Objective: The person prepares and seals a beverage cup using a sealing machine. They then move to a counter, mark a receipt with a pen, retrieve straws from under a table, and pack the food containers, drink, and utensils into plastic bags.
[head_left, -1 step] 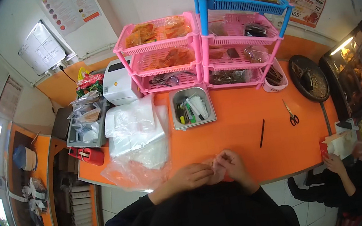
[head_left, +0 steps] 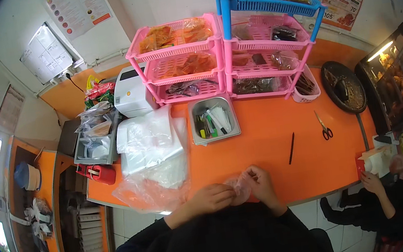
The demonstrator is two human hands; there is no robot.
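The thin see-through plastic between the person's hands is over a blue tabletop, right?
Not quite: the head view shows that the tabletop is orange. The thin see-through plastic is indeed between the left hand and the right hand.

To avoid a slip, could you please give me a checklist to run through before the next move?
1. Left grip on the clear plastic piece: ok, fingers at its left side.
2. Right grip on it: ok, fingertips at its upper right.
3. Whether the clear plastic piece is open or sealed: cannot tell.
4. Scissors apart from both grips: ok, lying farther right.
5. Plastic bags kept back from the near edge of the orange table: not ok, they reach it.
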